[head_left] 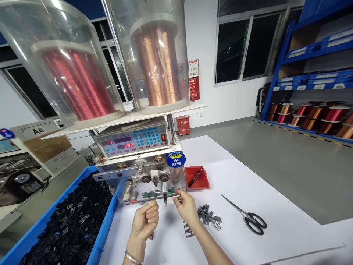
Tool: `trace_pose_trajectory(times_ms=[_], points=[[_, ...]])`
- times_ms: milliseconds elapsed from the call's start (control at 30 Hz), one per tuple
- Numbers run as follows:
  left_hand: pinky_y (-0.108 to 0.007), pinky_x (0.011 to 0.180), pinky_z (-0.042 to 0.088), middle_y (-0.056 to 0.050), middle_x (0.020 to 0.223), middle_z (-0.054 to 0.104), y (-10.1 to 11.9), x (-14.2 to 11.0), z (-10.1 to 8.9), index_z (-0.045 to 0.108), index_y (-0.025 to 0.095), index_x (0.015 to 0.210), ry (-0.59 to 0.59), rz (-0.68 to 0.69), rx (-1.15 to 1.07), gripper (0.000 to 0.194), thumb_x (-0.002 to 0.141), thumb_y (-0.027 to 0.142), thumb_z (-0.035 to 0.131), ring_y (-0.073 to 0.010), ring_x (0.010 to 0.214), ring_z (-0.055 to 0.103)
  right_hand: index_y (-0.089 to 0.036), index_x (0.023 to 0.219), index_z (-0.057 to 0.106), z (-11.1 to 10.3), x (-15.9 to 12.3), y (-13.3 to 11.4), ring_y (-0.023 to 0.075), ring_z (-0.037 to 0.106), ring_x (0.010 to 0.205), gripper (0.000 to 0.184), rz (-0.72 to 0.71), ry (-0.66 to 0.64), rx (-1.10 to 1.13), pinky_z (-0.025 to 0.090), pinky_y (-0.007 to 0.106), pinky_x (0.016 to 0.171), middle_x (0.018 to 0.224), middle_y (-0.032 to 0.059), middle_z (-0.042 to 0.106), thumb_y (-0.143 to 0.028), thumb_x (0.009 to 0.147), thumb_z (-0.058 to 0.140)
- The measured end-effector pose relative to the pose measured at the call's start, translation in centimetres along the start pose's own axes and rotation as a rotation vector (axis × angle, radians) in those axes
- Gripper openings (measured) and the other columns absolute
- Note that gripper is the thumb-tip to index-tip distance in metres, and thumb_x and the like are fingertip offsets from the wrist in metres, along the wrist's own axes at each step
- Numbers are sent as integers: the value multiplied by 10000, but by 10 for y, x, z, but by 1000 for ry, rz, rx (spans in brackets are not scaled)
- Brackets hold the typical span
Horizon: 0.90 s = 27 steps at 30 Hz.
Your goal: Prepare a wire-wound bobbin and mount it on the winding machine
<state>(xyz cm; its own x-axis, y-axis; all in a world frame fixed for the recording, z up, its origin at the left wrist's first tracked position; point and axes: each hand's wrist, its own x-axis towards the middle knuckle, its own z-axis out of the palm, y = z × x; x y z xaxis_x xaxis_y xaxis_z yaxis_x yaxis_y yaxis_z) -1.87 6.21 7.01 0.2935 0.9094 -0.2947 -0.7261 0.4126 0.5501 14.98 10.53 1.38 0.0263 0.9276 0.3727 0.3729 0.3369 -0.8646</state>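
Note:
My left hand (145, 222) is closed just in front of the coil winding machine (132, 141), its fingertips pressed together; anything in them is too small to make out. To the right of the winding spindle (165, 198), my right hand (186, 208) has thumb and forefinger curved with a gap between them, near a green button (170, 191). Nothing shows in that gap. Partly hidden behind my left wrist lies a small dark part with a reddish coil (151, 235). Small dark plastic bobbins (205, 214) lie in a pile beside my right wrist.
A blue bin (107, 224) full of black plastic parts stands on the left. Black-handled scissors (246, 217) lie open on the white table at right. A red tray (204, 182) holds a black tool (195, 178). Covered spools of red wire (78, 82) and copper wire (158, 66) stand above.

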Motion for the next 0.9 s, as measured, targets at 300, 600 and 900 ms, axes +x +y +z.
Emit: trace_pose_trajectory(times_ms=[300, 600, 900], points=[[-178, 407, 188, 106, 452, 267, -9, -55, -84, 477, 174, 571, 459, 369, 599, 403, 596, 462, 759, -38, 389, 233, -195, 590, 587, 10, 14, 0, 178, 615, 591, 238, 104, -20, -367, 320, 255, 529, 627, 57, 673, -281, 811, 610], [-342, 878, 436, -61, 965, 658, -13, -54, -101, 710, 283, 1026, 330, 492, 1419, 366, 731, 141, 546, -242, 934, 601, -217, 617, 560, 23, -102, -12, 138, 566, 531, 218, -125, -334, -218, 389, 233, 532, 576, -14, 601, -241, 828, 507], [-312, 764, 443, -66, 852, 675, -23, -46, -78, 741, 237, 841, 258, 467, 1647, 259, 703, 122, 556, -225, 810, 598, -261, 622, 583, 35, -133, 9, 178, 555, 502, 268, -222, -289, -157, 479, 300, 532, 564, 8, 585, -344, 851, 474]])
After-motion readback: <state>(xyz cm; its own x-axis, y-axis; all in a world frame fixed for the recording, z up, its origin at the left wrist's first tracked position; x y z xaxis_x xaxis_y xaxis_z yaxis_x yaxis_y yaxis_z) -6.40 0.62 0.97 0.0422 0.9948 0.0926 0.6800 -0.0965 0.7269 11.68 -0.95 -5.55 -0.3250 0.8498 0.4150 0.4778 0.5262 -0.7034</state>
